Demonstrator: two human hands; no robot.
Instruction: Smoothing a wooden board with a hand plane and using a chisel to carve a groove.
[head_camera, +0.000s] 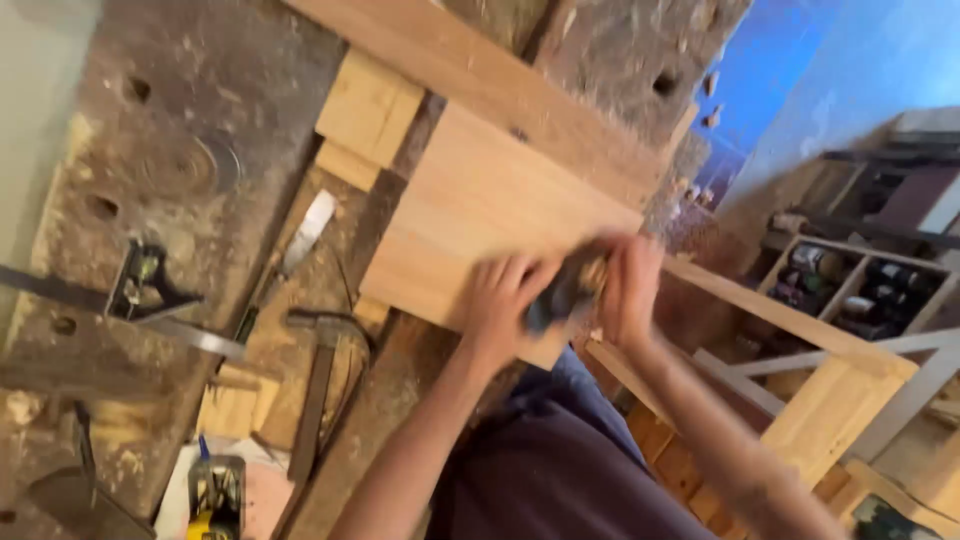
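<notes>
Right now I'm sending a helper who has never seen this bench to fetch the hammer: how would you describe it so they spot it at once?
Start at the worn wooden workbench and go to the sawdust-filled trough running along it, left of the pale board under both hands. The hammer lies there, near the bench's front. Unlike the metal square beside it, it has a dark head across a long, straight wooden handle.

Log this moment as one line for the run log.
left hand: on small dark tool | right hand: on same tool | tool: at near edge of pale wooden board | bench: hammer, combination square
</notes>
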